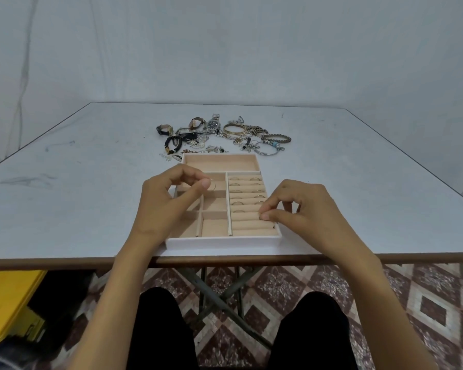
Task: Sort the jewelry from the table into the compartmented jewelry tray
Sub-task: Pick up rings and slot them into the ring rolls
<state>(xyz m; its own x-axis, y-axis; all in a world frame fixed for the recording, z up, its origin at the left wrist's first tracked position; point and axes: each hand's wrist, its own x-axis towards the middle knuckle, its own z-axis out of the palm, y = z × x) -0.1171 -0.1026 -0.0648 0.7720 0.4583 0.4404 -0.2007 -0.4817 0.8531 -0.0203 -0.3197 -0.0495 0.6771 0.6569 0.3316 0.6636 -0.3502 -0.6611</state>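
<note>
At the near edge of a pale table [91,182], my left hand [169,204] pinches a thin ring [212,184] between thumb and forefinger, holding it above the small square compartments on the left side of the jewelry tray [222,243]. My right hand [300,206] hovers over the tray's right side, its fingers curled and thumb and forefinger tips pressed together against the padded ring rolls [251,224]; whether anything sits between those fingertips I cannot tell. Several rings [255,179] already stand slotted in the farther rows of rolls, while the nearest rows and the long compartment at the tray's far end hold nothing. Just beyond the tray lies the unsorted jewelry pile [241,141]: a steel watch [213,124], strap watches to its left, a gold bangle [234,128], a beaded bracelet [275,138] and tangled chains, some touching the tray's far rim.
</note>
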